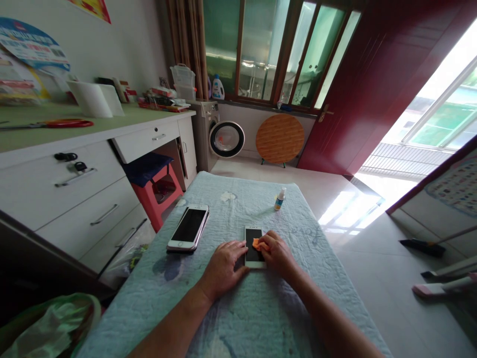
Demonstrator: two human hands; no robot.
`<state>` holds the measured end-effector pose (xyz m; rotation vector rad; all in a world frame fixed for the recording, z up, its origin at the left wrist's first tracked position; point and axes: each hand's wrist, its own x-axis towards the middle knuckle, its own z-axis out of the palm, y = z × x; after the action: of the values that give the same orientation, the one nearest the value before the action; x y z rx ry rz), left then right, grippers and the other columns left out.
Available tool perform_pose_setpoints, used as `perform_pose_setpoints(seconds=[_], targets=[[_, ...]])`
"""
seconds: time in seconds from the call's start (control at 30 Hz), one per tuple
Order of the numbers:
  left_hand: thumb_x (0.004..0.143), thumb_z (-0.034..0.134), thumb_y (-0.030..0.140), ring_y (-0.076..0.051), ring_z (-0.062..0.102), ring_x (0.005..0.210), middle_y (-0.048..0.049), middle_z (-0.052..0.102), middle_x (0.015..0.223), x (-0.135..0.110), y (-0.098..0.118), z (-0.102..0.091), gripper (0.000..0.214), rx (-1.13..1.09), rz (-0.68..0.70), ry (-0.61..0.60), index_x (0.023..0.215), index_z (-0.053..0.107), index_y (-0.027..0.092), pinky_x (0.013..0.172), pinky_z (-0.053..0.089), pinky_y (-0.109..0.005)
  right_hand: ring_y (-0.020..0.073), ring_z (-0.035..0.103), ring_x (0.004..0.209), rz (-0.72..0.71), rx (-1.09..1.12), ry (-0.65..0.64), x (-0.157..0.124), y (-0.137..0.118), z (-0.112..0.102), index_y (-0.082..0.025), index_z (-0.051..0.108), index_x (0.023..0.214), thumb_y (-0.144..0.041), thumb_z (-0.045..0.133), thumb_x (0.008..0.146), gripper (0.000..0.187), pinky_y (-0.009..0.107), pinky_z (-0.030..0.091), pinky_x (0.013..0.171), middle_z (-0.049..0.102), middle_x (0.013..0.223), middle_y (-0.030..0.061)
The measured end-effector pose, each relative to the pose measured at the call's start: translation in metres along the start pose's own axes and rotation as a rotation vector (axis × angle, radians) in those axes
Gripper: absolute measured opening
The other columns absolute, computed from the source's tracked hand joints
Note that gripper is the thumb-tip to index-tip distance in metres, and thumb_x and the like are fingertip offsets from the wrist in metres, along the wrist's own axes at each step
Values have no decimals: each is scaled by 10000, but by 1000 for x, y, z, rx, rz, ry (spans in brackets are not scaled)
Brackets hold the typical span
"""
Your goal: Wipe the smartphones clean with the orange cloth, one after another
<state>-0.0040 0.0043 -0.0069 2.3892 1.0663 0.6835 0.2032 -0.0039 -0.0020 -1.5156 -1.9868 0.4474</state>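
Observation:
A white smartphone with a dark screen lies flat on the cloth-covered table. Along its left edge rests my left hand, its fingertips against the side and the thumb near the lower corner, steadying the phone on the cloth. My right hand pinches a small orange cloth and presses it on the screen's right part, covering some of it. To the left, another white phone lies on top of a dark item, mostly hidden below it. A small spray bottle stands upright farther back.
A white drawer desk runs along the left, with red-handled scissors and a paper roll on top. A red stool stands beside the table. Low at left is a lined bin.

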Motion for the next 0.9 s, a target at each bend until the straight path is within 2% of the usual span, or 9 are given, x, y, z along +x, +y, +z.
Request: perform_pose_setpoints(seconds=[0.17, 0.37, 0.5, 0.67, 0.73, 0.8, 0.9], targets=[[788, 667, 381, -282, 519, 1212, -108, 581, 1306, 0, 3, -1, 428, 21, 5, -5, 1173, 628, 198, 1052, 363, -467, 138, 519, 780, 31, -48, -6, 27, 7, -3, -174, 641, 821, -141, 499, 863, 152, 246, 386, 726, 532, 823, 19], [775, 679, 337, -273, 534, 1187, -101, 595, 1285, 1, 6, -3, 426, 20, -3, -5, 1173, 630, 195, 1041, 377, -447, 145, 512, 780, 138, -121, 80, 54, 14, 5, -163, 643, 812, -155, 487, 877, 169, 256, 378, 741, 535, 827, 26], [783, 670, 388, -285, 534, 1184, -108, 597, 1278, 0, 4, -1, 419, 15, -5, 9, 1154, 639, 197, 1036, 380, -456, 140, 502, 765, 122, -132, 56, 44, 3, 6, -173, 641, 813, -147, 493, 864, 159, 249, 372, 722, 521, 818, 20], [803, 635, 486, -288, 541, 1163, -98, 606, 1258, -2, 3, 0, 473, -26, 22, 30, 1195, 604, 223, 1024, 381, -459, 123, 514, 767, -31, -43, -140, 12, -16, -3, -201, 657, 859, -101, 542, 807, 161, 219, 376, 699, 552, 843, 9], [813, 621, 503, -278, 556, 1140, -87, 622, 1232, -2, 4, -1, 466, -61, 39, 41, 1193, 600, 233, 1010, 395, -439, 122, 509, 758, -61, -39, -171, 5, -21, -6, -202, 659, 828, -94, 537, 806, 164, 216, 373, 687, 549, 811, 5], [820, 617, 496, -265, 573, 1110, -68, 640, 1196, -2, 7, -2, 398, -89, 45, 50, 1124, 631, 240, 988, 413, -413, 120, 506, 744, -63, -49, -180, 6, -22, -6, -196, 660, 796, -100, 529, 816, 163, 214, 370, 674, 546, 793, 4], [823, 630, 445, -246, 593, 1059, -42, 658, 1144, -3, 11, -3, 264, -92, 27, 55, 989, 671, 244, 946, 443, -376, 116, 518, 751, -45, -78, -159, 22, -20, -3, -187, 669, 801, -117, 531, 826, 157, 214, 375, 683, 554, 820, 10]])
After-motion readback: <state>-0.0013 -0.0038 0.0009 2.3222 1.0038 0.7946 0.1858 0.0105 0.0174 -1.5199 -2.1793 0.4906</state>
